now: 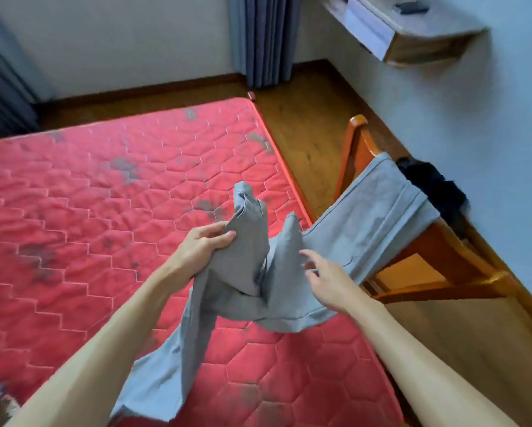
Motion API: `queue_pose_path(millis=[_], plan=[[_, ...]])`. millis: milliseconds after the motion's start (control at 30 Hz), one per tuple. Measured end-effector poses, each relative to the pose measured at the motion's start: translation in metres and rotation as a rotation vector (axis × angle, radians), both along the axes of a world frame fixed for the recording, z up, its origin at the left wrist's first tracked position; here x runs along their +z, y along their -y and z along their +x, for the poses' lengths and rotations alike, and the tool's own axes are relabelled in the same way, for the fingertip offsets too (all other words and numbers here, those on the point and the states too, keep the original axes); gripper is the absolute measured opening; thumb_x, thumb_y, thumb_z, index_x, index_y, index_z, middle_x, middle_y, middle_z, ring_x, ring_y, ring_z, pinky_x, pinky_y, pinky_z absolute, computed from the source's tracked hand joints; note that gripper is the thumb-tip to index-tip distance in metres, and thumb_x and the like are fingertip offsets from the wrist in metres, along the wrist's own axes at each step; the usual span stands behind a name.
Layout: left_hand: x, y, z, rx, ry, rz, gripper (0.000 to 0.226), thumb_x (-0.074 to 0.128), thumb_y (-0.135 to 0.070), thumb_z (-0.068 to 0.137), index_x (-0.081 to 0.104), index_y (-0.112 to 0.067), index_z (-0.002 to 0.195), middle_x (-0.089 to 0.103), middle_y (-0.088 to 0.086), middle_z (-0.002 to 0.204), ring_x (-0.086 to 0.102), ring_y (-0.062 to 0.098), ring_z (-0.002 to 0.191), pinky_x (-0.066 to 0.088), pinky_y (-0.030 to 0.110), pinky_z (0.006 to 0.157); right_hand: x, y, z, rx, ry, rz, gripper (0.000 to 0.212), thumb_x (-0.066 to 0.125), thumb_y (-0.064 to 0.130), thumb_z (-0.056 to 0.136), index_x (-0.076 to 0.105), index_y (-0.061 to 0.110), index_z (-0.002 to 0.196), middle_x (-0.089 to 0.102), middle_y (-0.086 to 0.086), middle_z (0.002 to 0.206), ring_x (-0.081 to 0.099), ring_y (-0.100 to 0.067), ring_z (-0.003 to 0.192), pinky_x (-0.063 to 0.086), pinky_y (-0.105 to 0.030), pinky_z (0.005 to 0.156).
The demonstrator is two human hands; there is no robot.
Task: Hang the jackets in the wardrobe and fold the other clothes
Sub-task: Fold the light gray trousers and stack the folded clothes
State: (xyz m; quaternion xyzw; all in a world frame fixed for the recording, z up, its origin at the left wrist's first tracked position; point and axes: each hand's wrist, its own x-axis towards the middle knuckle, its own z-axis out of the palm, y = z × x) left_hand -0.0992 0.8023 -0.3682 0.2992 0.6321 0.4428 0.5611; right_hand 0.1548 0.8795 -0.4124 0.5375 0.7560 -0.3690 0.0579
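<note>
- We find the red quilted mattress (83, 211) bare of any folded clothing; no finished pile shows on it, so we judge the folding barely begun.
- We see no wardrobe and no hung jacket in this view, so we cannot tell how the hanging part stands.
- The orange wooden chair (437, 254), just beside the mattress, carries work still to do: part of the pale grey trousers-like garment (249, 260) is draped over its back, and a crumpled black garment (434, 189) lies on it against the wall.
- The grey garment spans from the chair to the hands above the mattress edge; one leg hangs down over the mattress, unfolded. We judge it is being drawn off the chair for folding.
- The left hand (203, 245) is closed on the grey fabric, fingers and thumb pinching a bunched edge, and it carries the cloth's weight.
- The right hand (326, 278) is spread fairly wide, fingers extended toward the cloth; the fingertips (304, 252) look to be touching or just short of the fabric, and we cannot tell which. It grips nothing.
</note>
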Motion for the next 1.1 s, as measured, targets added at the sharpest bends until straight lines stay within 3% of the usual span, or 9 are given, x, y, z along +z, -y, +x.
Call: queue_pose_path(millis=[300,467,567,667,733,833,967,1033,1100], plan=[[0.221,0.055,-0.058,0.137,-0.083,0.297,0.019,0.060,-0.008,0.095,0.075,-0.017,0.102,0.078,-0.002,0.093,0.072,0.011,0.080,0.056,0.018,0.069,0.150,0.039,-0.086,-0.028,-0.457,0.003,0.049,0.047,-0.001,0.097,0.053,0.027,0.137,0.065,-0.006,0.124,0.062,-0.010,0.105,0.044,-0.009,0.081],[0.328,0.101,-0.080,0.122,-0.092,0.475,0.019,0.064,-0.012,0.087,0.081,-0.020,0.089,0.077,-0.002,0.095,0.071,0.009,0.083,0.057,0.018,0.077,0.215,0.057,-0.135,-0.077,-0.597,0.003,0.052,0.061,0.020,0.096,0.044,0.021,0.145,0.058,-0.008,0.131,0.059,-0.021,0.116,0.046,-0.033,0.103],[0.377,0.125,-0.091,0.101,-0.072,0.564,0.018,0.066,-0.018,0.080,0.081,-0.021,0.090,0.077,-0.001,0.096,0.071,0.010,0.086,0.057,0.020,0.084,0.250,0.068,-0.164,-0.184,-0.703,-0.019,0.072,0.068,0.047,0.088,0.040,0.016,0.147,0.048,-0.010,0.145,0.049,-0.020,0.130,0.040,-0.035,0.110],[0.413,0.147,-0.100,0.076,-0.020,0.661,0.020,0.067,-0.013,0.083,0.080,-0.019,0.097,0.076,0.001,0.102,0.071,0.013,0.090,0.058,0.024,0.086,0.283,0.079,-0.181,-0.284,-0.814,-0.122,0.126,0.070,0.082,0.053,0.028,0.018,0.154,0.035,-0.013,0.156,0.039,-0.023,0.142,0.036,-0.041,0.115],[0.432,0.158,-0.100,0.061,0.036,0.715,0.023,0.065,-0.010,0.084,0.078,-0.019,0.100,0.075,0.002,0.101,0.071,0.014,0.088,0.059,0.027,0.083,0.304,0.085,-0.186,-0.274,-0.795,-0.185,0.142,0.071,0.079,0.041,0.018,0.017,0.157,0.031,-0.013,0.158,0.039,-0.025,0.141,0.038,-0.042,0.114],[0.456,0.173,-0.099,0.085,0.154,0.766,0.028,0.055,-0.011,0.083,0.077,-0.017,0.099,0.077,0.002,0.097,0.074,0.014,0.082,0.060,0.026,0.070,0.327,0.095,-0.191,-0.155,-0.699,-0.231,0.133,0.071,0.059,0.051,0.008,0.012,0.158,0.038,-0.012,0.154,0.046,-0.019,0.130,0.042,-0.027,0.102],[0.481,0.191,-0.099,0.125,0.124,0.757,0.027,0.056,-0.019,0.083,0.082,-0.017,0.089,0.078,0.001,0.094,0.075,0.014,0.081,0.061,0.026,0.072,0.349,0.108,-0.204,-0.060,-0.714,-0.258,0.079,0.061,0.023,0.097,0.012,0.007,0.157,0.035,-0.011,0.156,0.044,-0.018,0.130,0.036,0.004,0.057],[0.493,0.200,-0.097,0.139,0.090,0.759,0.029,0.055,-0.023,0.083,0.083,-0.018,0.081,0.079,0.000,0.090,0.075,0.013,0.079,0.061,0.024,0.068,0.372,0.129,-0.211,-0.033,-0.809,-0.281,0.060,0.048,0.015,0.102,0.020,0.002,0.154,0.042,-0.009,0.151,0.049,-0.016,0.129,0.037,0.005,0.063],[0.503,0.209,-0.098,0.192,0.101,0.773,0.029,0.057,-0.028,0.084,0.083,-0.016,0.087,0.079,0.002,0.097,0.076,0.015,0.087,0.062,0.027,0.073,0.376,0.139,-0.217,-0.008,-0.920,-0.291,0.051,0.048,0.014,0.102,0.032,0.004,0.150,0.055,0.002,0.133,0.058,-0.011,0.117,0.047,-0.007,0.087]])
